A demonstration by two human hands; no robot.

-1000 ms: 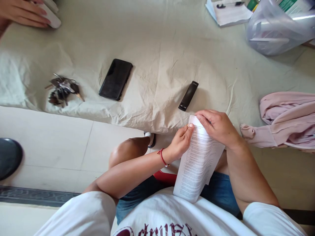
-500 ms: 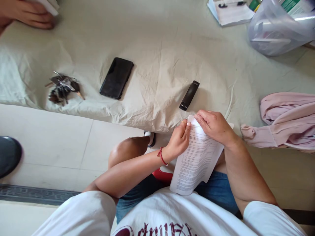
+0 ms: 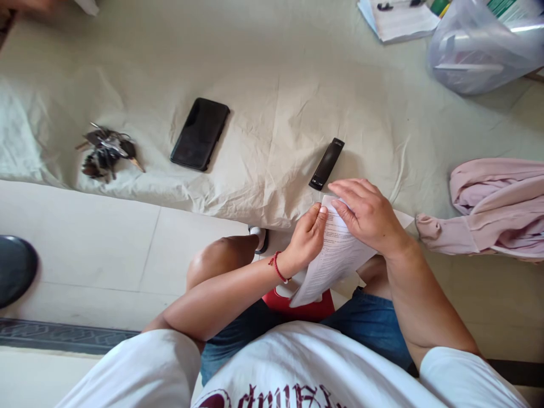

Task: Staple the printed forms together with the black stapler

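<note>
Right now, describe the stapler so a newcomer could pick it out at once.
Find the cloth-covered table, then its near edge, beyond the printed papers in the person's left hand. Just past the right hand lies the black stapler, slanting up and rightward in view. It is a slim bar, much narrower than the black smartphone to its left.

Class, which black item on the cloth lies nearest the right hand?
The narrow stapler, close to the right hand; the phone and keys lie farther left.

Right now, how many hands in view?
3: the wearer's left hand pinching the white printed paper, right hand over its top, and a co-worker's blurred, cut-off hand at top left. Others may be hidden.
</note>
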